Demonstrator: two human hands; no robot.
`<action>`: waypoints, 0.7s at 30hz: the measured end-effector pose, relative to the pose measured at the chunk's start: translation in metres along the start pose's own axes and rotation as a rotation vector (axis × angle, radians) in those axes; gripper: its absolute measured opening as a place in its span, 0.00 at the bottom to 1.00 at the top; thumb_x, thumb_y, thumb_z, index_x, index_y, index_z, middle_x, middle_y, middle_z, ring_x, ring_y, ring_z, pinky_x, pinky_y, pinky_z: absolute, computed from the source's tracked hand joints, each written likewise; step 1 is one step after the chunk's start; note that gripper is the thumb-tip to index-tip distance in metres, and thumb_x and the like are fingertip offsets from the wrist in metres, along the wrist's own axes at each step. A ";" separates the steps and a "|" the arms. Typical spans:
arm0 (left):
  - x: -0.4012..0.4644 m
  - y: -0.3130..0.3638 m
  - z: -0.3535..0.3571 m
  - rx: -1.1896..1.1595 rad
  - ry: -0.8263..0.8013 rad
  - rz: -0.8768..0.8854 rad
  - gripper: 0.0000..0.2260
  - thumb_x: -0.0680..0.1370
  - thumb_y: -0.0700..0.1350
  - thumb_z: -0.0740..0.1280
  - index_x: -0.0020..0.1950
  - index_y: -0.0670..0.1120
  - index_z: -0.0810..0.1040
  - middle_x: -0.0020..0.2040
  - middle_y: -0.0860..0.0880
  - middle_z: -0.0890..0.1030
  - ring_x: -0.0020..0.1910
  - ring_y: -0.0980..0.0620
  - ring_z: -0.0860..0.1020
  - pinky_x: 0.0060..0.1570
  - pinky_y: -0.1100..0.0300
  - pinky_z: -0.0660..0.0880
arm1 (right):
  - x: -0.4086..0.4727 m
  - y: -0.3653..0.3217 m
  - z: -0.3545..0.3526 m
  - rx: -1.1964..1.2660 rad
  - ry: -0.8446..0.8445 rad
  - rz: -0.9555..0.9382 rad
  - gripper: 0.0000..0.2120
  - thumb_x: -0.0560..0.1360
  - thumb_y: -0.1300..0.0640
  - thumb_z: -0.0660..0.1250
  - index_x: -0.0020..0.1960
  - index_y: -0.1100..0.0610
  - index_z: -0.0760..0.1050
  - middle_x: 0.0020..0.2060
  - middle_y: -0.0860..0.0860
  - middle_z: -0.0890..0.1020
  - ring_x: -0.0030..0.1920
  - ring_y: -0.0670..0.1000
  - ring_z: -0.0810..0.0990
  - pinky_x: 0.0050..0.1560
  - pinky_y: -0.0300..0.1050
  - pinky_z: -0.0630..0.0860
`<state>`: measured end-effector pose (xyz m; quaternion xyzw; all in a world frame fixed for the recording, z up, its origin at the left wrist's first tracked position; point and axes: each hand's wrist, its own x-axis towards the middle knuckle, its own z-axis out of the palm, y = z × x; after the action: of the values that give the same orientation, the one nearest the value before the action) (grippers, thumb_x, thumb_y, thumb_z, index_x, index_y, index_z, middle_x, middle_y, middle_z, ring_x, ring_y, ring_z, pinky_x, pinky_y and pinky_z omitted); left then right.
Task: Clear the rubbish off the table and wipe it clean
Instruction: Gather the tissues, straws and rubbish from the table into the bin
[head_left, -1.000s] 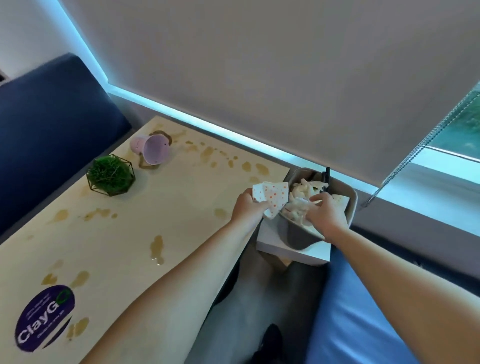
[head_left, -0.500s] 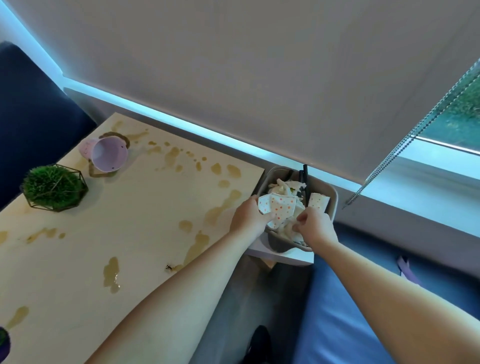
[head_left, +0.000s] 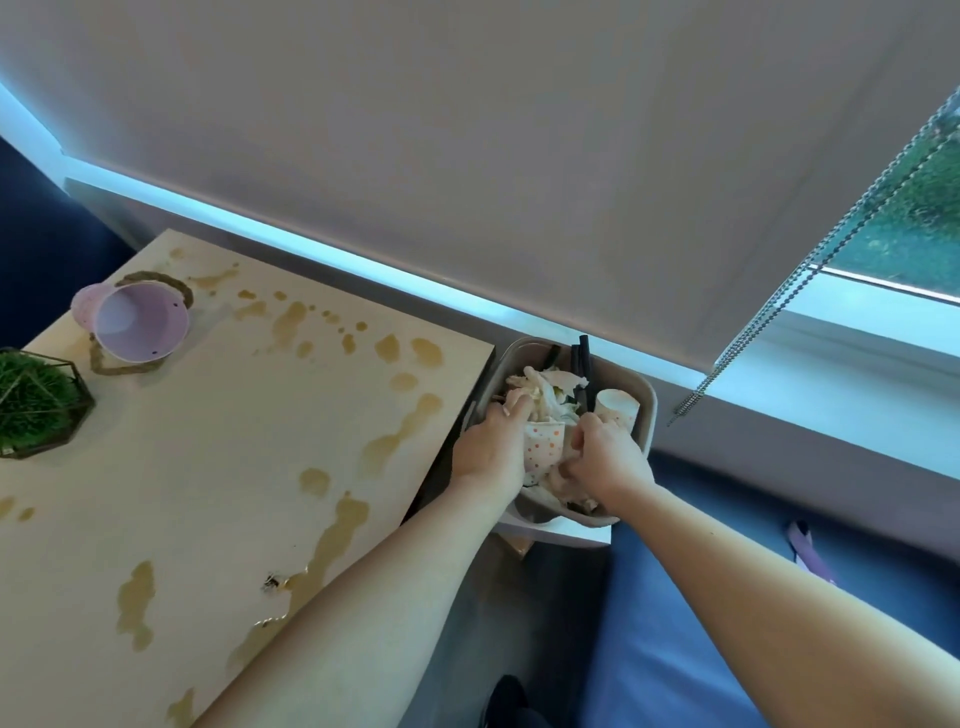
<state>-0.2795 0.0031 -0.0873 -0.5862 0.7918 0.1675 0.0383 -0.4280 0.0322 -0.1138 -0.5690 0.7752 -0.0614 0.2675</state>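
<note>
Pink bucket (head_left: 136, 322), orange-dotted cup (head_left: 543, 447), brown-stained table (head_left: 218, 441)

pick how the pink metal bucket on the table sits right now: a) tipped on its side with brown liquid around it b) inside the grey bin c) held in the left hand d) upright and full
a: the pink metal bucket lies on its side on the pale wooden table, its open mouth facing the camera, with a ring of brown spilled liquid around it, while both hands are over at the grey bin.
</note>
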 end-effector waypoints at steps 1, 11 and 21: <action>0.001 0.001 0.003 0.015 -0.002 0.009 0.27 0.75 0.42 0.70 0.69 0.53 0.59 0.61 0.43 0.73 0.48 0.42 0.79 0.35 0.54 0.71 | 0.002 0.001 0.001 -0.027 -0.004 -0.008 0.08 0.73 0.59 0.67 0.51 0.55 0.71 0.49 0.52 0.74 0.47 0.53 0.74 0.39 0.45 0.70; -0.004 0.012 -0.003 0.201 0.015 0.036 0.28 0.75 0.42 0.70 0.72 0.49 0.64 0.67 0.43 0.66 0.61 0.43 0.72 0.43 0.55 0.72 | -0.005 0.006 -0.005 -0.025 -0.094 0.003 0.05 0.74 0.57 0.66 0.42 0.57 0.79 0.40 0.52 0.80 0.39 0.53 0.80 0.37 0.46 0.80; -0.035 -0.005 -0.052 0.137 0.033 0.076 0.19 0.78 0.43 0.66 0.69 0.50 0.70 0.66 0.46 0.71 0.65 0.45 0.69 0.59 0.52 0.70 | -0.032 -0.034 -0.053 -0.094 -0.019 0.027 0.15 0.75 0.63 0.55 0.52 0.54 0.78 0.49 0.52 0.80 0.41 0.53 0.79 0.38 0.46 0.78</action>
<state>-0.2565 0.0174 -0.0308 -0.5544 0.8236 0.1046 0.0588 -0.4181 0.0384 -0.0442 -0.5709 0.7822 -0.0158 0.2489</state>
